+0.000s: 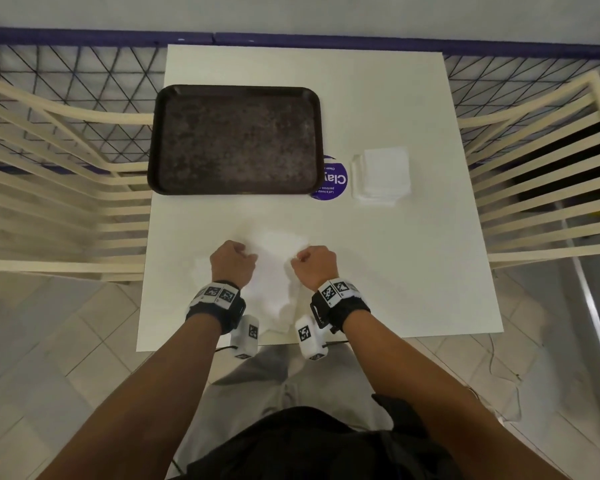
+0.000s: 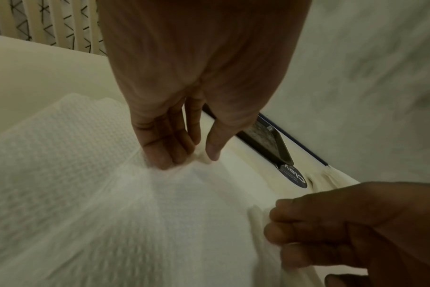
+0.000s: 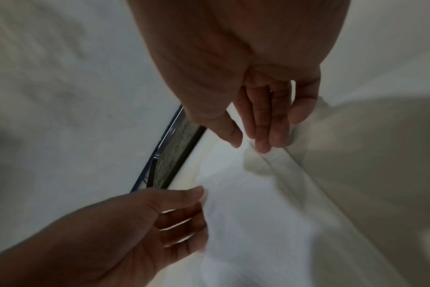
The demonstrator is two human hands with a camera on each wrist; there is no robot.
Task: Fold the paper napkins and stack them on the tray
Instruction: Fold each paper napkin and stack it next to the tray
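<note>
A white paper napkin (image 1: 272,271) hangs unfolded above the near part of the white table (image 1: 395,271), held up by its top corners. My left hand (image 1: 234,259) pinches the left corner between thumb and fingers (image 2: 164,147). My right hand (image 1: 314,263) pinches the right corner (image 3: 260,136). The napkin's embossed sheet (image 2: 86,184) drapes down towards me. A dark brown tray (image 1: 236,140) lies bare at the far left of the table. A stack of white napkins (image 1: 381,176) sits to the tray's right.
A round purple sticker (image 1: 333,181) shows between the tray and the stack. Cream slatted chairs (image 1: 49,188) flank the table on both sides, with a black wire mesh fence (image 1: 66,74) behind. Tiled floor lies below.
</note>
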